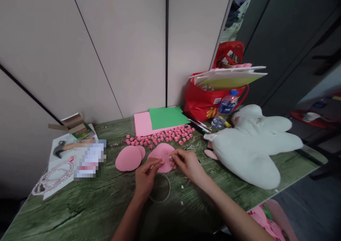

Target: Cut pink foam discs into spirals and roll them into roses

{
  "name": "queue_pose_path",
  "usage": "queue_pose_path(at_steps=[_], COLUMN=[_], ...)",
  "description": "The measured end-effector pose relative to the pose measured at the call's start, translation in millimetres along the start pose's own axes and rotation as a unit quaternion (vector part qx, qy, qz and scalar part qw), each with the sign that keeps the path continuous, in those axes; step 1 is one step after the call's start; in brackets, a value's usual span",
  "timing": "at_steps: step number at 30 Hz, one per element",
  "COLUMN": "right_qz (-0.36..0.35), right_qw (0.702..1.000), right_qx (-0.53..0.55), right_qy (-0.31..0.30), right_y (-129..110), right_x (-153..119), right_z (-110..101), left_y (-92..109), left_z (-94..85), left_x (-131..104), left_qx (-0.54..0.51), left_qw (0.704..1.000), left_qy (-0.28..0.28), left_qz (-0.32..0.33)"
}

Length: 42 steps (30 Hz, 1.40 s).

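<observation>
1. Left hand (144,177): fingers pinched together above the pink paper discs (165,148); whether they grip anything is too small to tell.
2. Right hand (189,163): fingers grasp a small white piece (171,157) over the same discs.
3. Pink paper discs: located on the green surface (106,205), beside a larger pink paper oval (128,158).
4. Clear ring (169,188): lies nearer the wearer, beside the left hand.
5. Small pink paper rolls (167,135): spread beyond the discs, in front of the green sheet (169,116).
</observation>
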State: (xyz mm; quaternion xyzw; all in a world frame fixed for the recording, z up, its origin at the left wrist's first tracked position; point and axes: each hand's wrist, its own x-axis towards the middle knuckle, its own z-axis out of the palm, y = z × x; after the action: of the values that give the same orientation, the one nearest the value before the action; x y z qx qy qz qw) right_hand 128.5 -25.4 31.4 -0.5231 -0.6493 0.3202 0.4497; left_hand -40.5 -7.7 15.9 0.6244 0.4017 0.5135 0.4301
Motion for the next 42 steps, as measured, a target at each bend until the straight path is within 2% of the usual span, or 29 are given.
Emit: queue_pose_path(at_steps=[2, 4, 7, 9, 11, 14, 17, 20, 31, 42], right_qz=[-0.031, -0.041, 0.003, 0.028, 0.009, -0.105, -0.206, -0.253, -0.244, -0.24], right_qw=[0.992, 0.97, 0.921, 0.911, 0.932, 0.971, 0.968, 0.956, 0.95, 0.955], right_qx=[-0.098, -0.207, -0.365, -0.399, -0.356, -0.21, -0.138, -0.143, -0.191, -0.172], right_qy=[0.07, 0.118, 0.138, 0.104, 0.062, 0.033, 0.031, 0.046, 0.023, 0.017], right_y=[9.1, 20.5, 35.1, 38.0, 33.6, 18.5, 4.9, -0.4, -4.6, -7.0], right_x=[1.5, 1.0, -4.1, -8.8, -13.0, -16.5, -15.7, -12.0, -7.2, -6.2], right_z=[-13.9, -30.7, -51.9, -57.4, -53.9, -35.7, -14.3, -2.2, -0.1, 1.3], left_y=[-3.1, -6.9, -11.8, -13.5, -14.0, -13.4, -10.7, -6.2, -2.7, -1.3], left_z=[-1.2, -1.9, -1.3, -0.1, 1.3, 3.3, 5.1, 6.5, 6.0, 5.2], left_x=[-0.2, -0.4, -0.6, -0.5, -0.1, 0.7, 1.1, 0.8, -2.4, -3.3], left_qx=[-0.011, -0.026, -0.061, -0.091, -0.126, -0.169, -0.18, -0.172, -0.137, -0.106], left_qw=[1.0, 0.998, 0.993, 0.987, 0.98, 0.968, 0.963, 0.965, 0.978, 0.985], left_qy=[0.01, 0.021, 0.037, 0.044, 0.047, 0.05, 0.042, 0.032, -0.01, -0.049], left_qz=[-0.019, -0.047, -0.092, -0.121, -0.15, -0.18, -0.194, -0.194, -0.155, -0.124])
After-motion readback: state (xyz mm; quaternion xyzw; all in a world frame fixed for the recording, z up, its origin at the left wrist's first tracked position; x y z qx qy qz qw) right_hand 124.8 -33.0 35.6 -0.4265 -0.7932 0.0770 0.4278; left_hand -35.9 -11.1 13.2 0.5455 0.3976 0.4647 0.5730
